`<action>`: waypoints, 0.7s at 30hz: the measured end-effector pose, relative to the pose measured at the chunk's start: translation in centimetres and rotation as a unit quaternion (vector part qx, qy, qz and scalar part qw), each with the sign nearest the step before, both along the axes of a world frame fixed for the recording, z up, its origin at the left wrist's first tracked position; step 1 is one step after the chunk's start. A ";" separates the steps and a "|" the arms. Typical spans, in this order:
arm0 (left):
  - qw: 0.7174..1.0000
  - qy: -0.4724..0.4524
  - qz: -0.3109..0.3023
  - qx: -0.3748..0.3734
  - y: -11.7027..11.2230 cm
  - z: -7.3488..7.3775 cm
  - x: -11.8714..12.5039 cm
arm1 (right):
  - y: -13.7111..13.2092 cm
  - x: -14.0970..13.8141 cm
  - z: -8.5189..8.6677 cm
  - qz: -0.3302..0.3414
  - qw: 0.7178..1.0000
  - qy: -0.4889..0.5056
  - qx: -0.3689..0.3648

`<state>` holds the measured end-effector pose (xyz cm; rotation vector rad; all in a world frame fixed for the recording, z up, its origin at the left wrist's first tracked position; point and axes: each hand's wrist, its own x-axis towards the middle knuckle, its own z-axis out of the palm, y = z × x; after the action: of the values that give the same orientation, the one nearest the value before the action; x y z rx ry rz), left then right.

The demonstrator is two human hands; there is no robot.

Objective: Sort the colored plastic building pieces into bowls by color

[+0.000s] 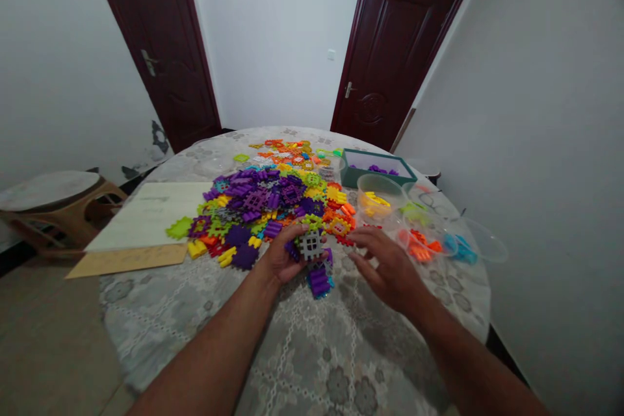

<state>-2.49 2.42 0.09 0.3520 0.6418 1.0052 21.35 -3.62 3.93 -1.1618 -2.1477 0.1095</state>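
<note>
A big heap of colourful plastic interlocking pieces [273, 198] covers the middle of a round table [312, 351]. My left hand [285, 252] is closed on a grey grid-shaped piece [311, 245] at the heap's near edge, with purple pieces [319, 279] just below it. My right hand [387, 266] hovers flat to the right of it, fingers stretched out and apart, holding nothing.
A teal box [377, 166] with purple pieces, a clear bowl [380, 195] of yellow pieces and more clear bowls with orange [419, 244] and blue [463, 250] pieces stand at the right. A white board [146, 214] and cardboard lie left. A stool [58, 201] stands beside the table.
</note>
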 end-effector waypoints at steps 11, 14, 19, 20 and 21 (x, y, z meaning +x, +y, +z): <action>0.999 -0.026 0.021 -0.015 0.6 0.2 0.2 | 1.5 -6.5 -3.1 0.024 0.998 -0.046 0.029; 0.999 -0.024 0.025 -0.017 0.5 0.1 0.3 | 1.4 -6.5 -3.4 0.026 0.997 -0.047 0.062; 0.999 -0.035 -0.005 -0.013 0.4 0.0 0.2 | 1.4 -6.4 -2.9 0.052 0.992 -0.011 0.110; 0.999 -0.034 -0.005 -0.012 0.4 0.0 0.1 | 1.5 -6.2 -2.6 0.053 0.992 0.003 0.116; 0.999 -0.030 -0.004 -0.013 0.3 0.0 0.0 | 1.6 -6.1 -2.1 0.047 0.992 0.020 0.115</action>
<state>-2.46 2.72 0.11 0.2999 0.5988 0.9957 15.26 -2.04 1.80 -0.9188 -2.1166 -0.0719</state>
